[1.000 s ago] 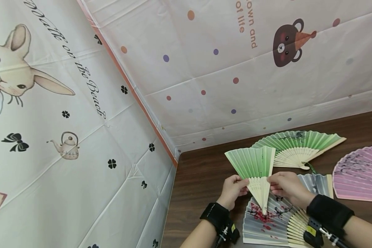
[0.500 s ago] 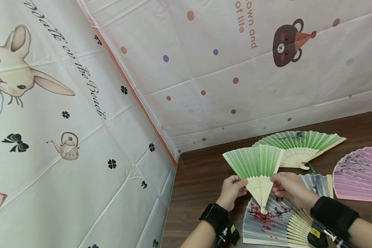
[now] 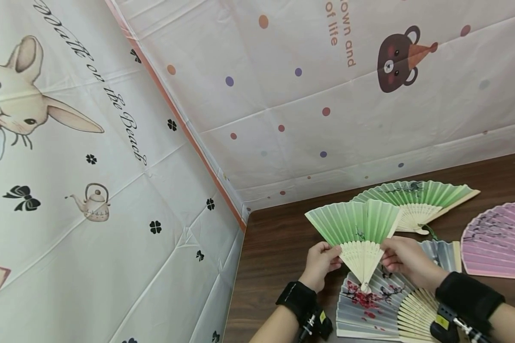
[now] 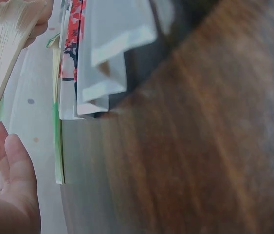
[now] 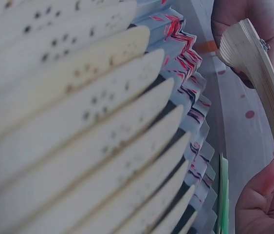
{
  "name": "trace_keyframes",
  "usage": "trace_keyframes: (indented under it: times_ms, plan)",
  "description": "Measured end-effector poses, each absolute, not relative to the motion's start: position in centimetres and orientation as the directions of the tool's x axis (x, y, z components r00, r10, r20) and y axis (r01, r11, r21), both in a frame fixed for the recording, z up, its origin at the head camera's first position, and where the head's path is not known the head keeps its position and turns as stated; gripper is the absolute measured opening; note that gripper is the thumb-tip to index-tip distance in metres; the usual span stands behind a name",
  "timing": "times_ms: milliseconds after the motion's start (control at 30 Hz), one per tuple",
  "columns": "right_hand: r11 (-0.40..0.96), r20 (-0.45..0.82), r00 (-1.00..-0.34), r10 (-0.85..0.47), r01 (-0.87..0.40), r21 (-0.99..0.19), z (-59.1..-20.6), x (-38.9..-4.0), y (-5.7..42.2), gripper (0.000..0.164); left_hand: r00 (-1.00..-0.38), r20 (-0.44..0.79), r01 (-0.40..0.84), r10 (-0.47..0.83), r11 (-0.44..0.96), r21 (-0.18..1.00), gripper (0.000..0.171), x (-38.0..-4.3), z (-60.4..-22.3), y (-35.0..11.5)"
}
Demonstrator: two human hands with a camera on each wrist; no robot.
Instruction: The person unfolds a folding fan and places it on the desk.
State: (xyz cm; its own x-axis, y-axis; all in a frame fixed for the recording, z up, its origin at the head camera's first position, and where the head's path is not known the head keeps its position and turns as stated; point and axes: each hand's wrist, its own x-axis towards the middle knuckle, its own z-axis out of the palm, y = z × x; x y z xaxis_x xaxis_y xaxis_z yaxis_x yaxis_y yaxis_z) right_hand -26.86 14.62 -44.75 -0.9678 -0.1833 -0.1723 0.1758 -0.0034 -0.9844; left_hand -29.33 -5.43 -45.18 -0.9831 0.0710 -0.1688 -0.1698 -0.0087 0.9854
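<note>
A partly spread green folding fan (image 3: 355, 224) with pale ribs is held up between both hands, its pivot end pointing down toward me. My left hand (image 3: 319, 265) pinches its left outer rib, and my right hand (image 3: 407, 261) pinches the right outer rib. In the left wrist view the ribs (image 4: 12, 44) show edge-on, with curled left fingers (image 4: 17, 165) below. The right wrist view has the fan's stacked rib ends (image 5: 258, 68) between the two hands. Beneath lies a grey folding fan (image 3: 356, 319) with red blossoms, partly covered by the green fan and my right hand.
Behind, a second green fan (image 3: 446, 193) lies spread on the dark wooden table (image 3: 274, 238), with a green tassel cord. A pink fan (image 3: 498, 238) spreads at the right edge. Printed white cloth (image 3: 283, 157) stands along the table's back and left sides.
The green fan has spread wider, and a dark print now shows on its leaf. My right hand has moved to the right with its outer rib, while my left hand has hardly moved.
</note>
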Motion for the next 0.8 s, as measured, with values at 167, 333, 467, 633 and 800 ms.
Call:
trace_keyframes:
  times_ms: [167, 333, 467, 633, 800]
  plan:
    - [-0.034, -0.197, -0.958, -0.209, 0.208, -0.978, -44.9, -26.9, 15.1, 0.018, -0.985, -0.162, -0.163, 0.053, -0.025, 0.986, 0.022, -29.2, -45.1, -5.5]
    - [-0.063, -0.205, -0.956, -0.210, 0.223, -0.973, -44.9, -27.0, 15.4, 0.015, -0.986, -0.165, -0.167, 0.035, -0.044, 0.985, 0.022, -29.1, -44.9, -5.5]
    - [-0.069, -0.200, -0.957, -0.210, 0.218, -0.973, -44.9, -26.9, 15.5, 0.014, -0.986, -0.166, -0.167, 0.031, -0.051, 0.985, 0.022, -29.1, -44.9, -5.5]
    - [-0.078, -0.197, -0.959, -0.204, 0.217, -0.973, -44.9, -26.8, 15.6, 0.011, -0.985, -0.172, -0.172, 0.019, -0.060, 0.983, 0.023, -29.0, -45.0, -5.5]
    - [-0.097, -0.196, -0.960, -0.201, 0.218, -0.971, -45.1, -26.8, 15.9, 0.009, -0.986, -0.168, -0.167, 0.001, -0.057, 0.984, 0.022, -29.0, -45.2, -5.6]
